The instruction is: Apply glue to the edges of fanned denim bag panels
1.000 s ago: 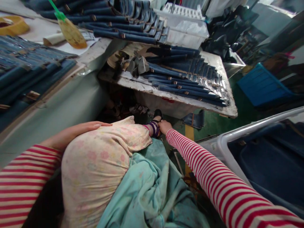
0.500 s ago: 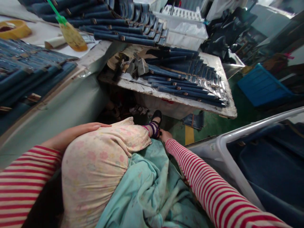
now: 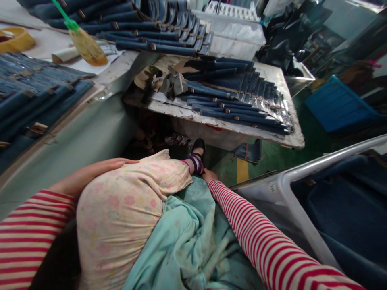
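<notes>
My left hand [image 3: 99, 171] lies flat along my bent leg in pale floral trousers [image 3: 121, 205], fingers stretched out and holding nothing. My right hand [image 3: 209, 175] reaches down to my foot, its fingers bent in at the heel of a dark shoe [image 3: 198, 146]. The fingertips are partly hidden there, and they seem to pinch the back of the shoe. Purple straps [image 3: 197, 164] wrap the ankle just above. A teal cloth [image 3: 184, 225], creased and stained, covers my lap between the two arms.
Stacked dark-blue denim pieces [image 3: 232, 96] lie on a low worn table [image 3: 290, 135] ahead. More denim [image 3: 33, 88] covers the left table, near a yellow glue bottle [image 3: 87, 46] and a tape roll [image 3: 18, 40]. A white-rimmed bin [image 3: 284, 181] stands close at right; a blue crate [image 3: 341, 104] sits beyond.
The view has shifted slightly. My left hand stays on the leg and my right hand stays at the shoe's heel, with barely any movement.
</notes>
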Tool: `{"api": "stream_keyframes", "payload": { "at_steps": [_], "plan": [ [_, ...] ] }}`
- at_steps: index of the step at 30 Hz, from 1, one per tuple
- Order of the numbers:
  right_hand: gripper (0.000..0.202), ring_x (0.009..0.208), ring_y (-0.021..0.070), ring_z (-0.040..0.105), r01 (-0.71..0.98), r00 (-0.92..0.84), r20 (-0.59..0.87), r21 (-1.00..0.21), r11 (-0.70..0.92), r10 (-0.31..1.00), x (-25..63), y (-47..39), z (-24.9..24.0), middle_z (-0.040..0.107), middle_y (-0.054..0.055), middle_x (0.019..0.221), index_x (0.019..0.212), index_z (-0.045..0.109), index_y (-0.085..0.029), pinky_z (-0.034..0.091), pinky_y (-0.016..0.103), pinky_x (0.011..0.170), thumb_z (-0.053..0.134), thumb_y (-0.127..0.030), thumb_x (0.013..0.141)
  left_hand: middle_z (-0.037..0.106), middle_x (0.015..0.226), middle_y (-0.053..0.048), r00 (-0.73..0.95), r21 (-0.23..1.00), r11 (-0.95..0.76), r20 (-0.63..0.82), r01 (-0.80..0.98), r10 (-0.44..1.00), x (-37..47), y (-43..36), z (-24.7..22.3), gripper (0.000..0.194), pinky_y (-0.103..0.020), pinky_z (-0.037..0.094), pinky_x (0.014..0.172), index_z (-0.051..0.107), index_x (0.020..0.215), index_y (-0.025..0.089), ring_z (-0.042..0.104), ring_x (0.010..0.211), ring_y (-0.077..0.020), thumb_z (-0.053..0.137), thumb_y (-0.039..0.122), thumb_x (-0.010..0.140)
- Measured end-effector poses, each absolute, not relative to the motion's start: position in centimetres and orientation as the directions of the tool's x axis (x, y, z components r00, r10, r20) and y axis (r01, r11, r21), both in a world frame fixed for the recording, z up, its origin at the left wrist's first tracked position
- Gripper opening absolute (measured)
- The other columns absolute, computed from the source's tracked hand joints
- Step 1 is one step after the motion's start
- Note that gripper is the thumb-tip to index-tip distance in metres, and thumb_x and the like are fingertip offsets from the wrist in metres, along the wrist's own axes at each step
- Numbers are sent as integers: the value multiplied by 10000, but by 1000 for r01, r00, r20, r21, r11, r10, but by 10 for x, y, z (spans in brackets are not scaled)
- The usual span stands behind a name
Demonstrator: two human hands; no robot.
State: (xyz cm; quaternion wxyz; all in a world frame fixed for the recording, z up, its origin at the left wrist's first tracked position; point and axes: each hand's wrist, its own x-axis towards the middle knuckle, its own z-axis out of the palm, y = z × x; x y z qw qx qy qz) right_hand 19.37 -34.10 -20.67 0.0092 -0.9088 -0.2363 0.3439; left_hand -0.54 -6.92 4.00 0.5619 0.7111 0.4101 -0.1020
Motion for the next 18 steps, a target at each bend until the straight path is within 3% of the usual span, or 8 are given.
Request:
{"api": "stream_keyframes", "payload": {
  "at_steps": [6, 12, 18],
  "plan": [
    [421, 967, 197, 571, 498, 504, -717, -215, -840, 481, 176, -345, -206, 566, 89, 1118, 1246, 432, -194, 465, 385, 824, 449, -407, 883, 588, 1194, -31, 621, 689, -52, -614, 723, 488, -3, -69, 39, 567, -390, 353, 1001, 649, 1010, 228, 537, 1084, -287, 491, 596, 609],
    [390, 952, 189, 569, 536, 463, -734, -214, -817, 496, 170, -342, -198, 554, 81, 1112, 1203, 463, -176, 477, 393, 816, 463, -396, 882, 616, 1151, -35, 622, 695, -74, -585, 716, 520, -1, -70, 38, 568, -411, 366, 990, 673, 949, 239, 540, 1070, -319, 499, 628, 573],
    [460, 934, 198, 590, 548, 496, -718, -177, -817, 489, 172, -347, -192, 575, 97, 1090, 1304, 352, -172, 480, 416, 817, 405, -398, 907, 648, 1091, -21, 616, 708, -33, -590, 706, 523, 0, -68, 32, 509, -413, 354, 1000, 685, 873, 261, 543, 1068, -319, 519, 613, 546]
  ]
}}
